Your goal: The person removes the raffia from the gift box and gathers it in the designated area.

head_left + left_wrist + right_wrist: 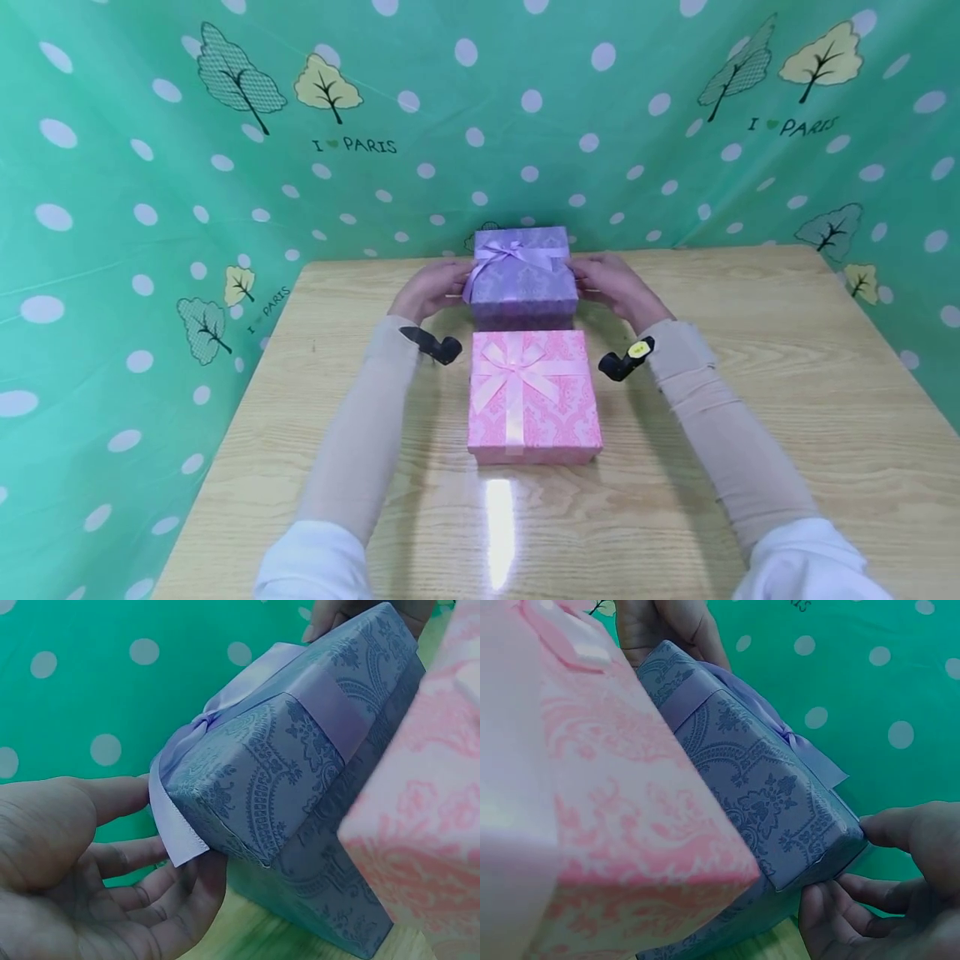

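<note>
A purple gift box (pixel 528 287) with a lilac ribbon bow stands at the back of the table. My left hand (pixel 433 287) holds its lid from the left, with the thumb at the lid's edge and the fingers curled under the rim in the left wrist view. From the right, my right hand (pixel 900 877) pinches the opposite side of the lid between thumb and fingers. The lid (pixel 247 780) sits over the box's lower part (pixel 322 892). Just in front stands a pink gift box (pixel 558 417) with a pale pink bow, which neither hand touches.
Both boxes stand on a light wooden table (pixel 787 400). A green dotted cloth (pixel 465 100) hangs right behind the table's back edge and along the sides. Small black devices (pixel 438 346) are worn on both wrists.
</note>
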`<state>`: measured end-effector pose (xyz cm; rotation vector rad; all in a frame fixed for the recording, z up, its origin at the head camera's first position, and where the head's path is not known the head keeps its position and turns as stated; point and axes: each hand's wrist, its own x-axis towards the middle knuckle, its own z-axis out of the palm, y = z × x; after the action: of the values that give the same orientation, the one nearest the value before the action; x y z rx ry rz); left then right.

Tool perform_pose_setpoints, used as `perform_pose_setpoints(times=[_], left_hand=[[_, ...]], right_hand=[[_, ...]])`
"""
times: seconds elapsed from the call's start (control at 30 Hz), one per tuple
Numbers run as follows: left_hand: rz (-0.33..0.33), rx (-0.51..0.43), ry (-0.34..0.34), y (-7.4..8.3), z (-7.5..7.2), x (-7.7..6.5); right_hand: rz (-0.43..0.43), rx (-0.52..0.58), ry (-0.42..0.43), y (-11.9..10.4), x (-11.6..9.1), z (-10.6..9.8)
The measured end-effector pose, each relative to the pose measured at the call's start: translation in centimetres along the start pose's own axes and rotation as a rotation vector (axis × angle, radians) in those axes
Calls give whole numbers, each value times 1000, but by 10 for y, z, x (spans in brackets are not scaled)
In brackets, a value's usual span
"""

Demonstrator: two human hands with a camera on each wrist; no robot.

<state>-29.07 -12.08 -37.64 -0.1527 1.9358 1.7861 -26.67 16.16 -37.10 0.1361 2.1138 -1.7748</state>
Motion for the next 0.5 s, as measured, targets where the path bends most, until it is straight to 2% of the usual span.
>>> perform_pose_setpoints(times=[0.13,0.33,0.5], left_hand=[[13,1,9,7,0,-3],[56,-24,31,26,-1,-13],[75,3,39,38,-1,-18]], right_hand=[[-12,2,14,-7,-4,-1],[-44,19,26,-26,-11,-3],[-62,32,51,-36,-12,-4]])
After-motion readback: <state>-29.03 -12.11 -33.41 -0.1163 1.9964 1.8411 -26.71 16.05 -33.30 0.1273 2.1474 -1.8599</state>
